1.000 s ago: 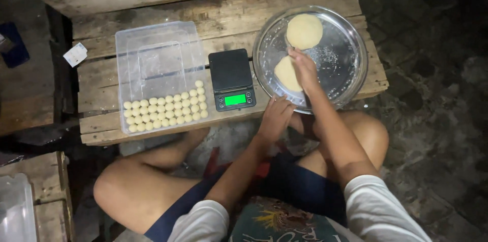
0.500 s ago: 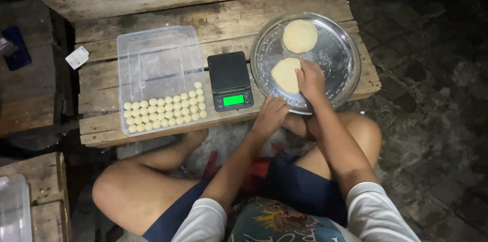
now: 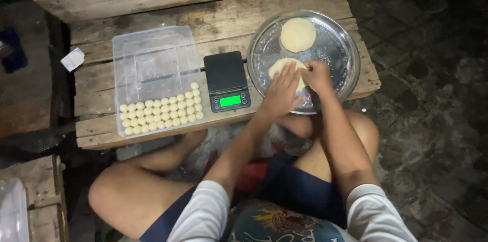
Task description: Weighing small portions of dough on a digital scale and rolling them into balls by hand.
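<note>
Both hands, the left hand (image 3: 282, 92) flat with fingers spread and the right hand (image 3: 316, 75) curled, press the nearer pale, soft dough disc (image 3: 280, 66) on the round shiny metal tray (image 3: 339, 49), beside a small black digital scale (image 3: 226, 80).

We see a clear plastic container (image 3: 155, 77) on the wooden desk (image 3: 203, 3), its near end filled with rows of small pale dough balls (image 3: 161, 111). Just beside it to the right sits a black digital scale (image 3: 226, 81) with its green display lit. A small white scrap (image 3: 72, 59) lies at the desk's left edge. At the lower left, another wooden surface (image 3: 43, 196) carries part of a second clear container (image 3: 12, 216). Dark stone floor (image 3: 437, 94) spreads to the right.
</note>
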